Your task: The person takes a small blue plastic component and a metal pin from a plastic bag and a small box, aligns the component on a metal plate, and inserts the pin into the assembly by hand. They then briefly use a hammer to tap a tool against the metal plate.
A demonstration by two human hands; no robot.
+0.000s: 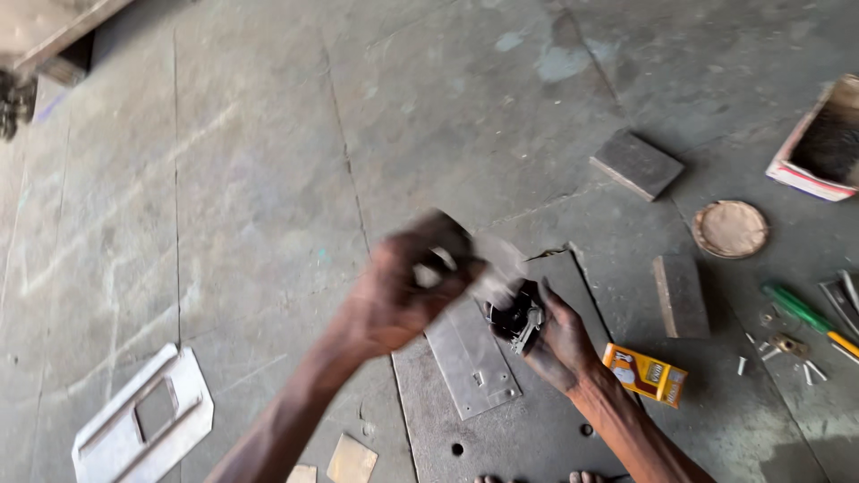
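Centre of frame, right hand [562, 344] clasping a small black mechanical part [516, 315], left hand [407, 286] motion-blurred beside it, clenched on something pale, impossible to identify, flat metal plate [472, 358] just beneath, orange box [645, 374] lower right, green-handled screwdriver [805, 315] far right.

Yellow box [645, 375], green-handled screwdriver [803, 313], round lid [730, 229], loose screws [810, 371].

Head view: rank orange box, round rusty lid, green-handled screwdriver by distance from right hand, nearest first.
From the right hand:
1. Orange box, on the floor just right of the wrist.
2. Round rusty lid, farther right and up.
3. Green-handled screwdriver, far right, among loose screws.
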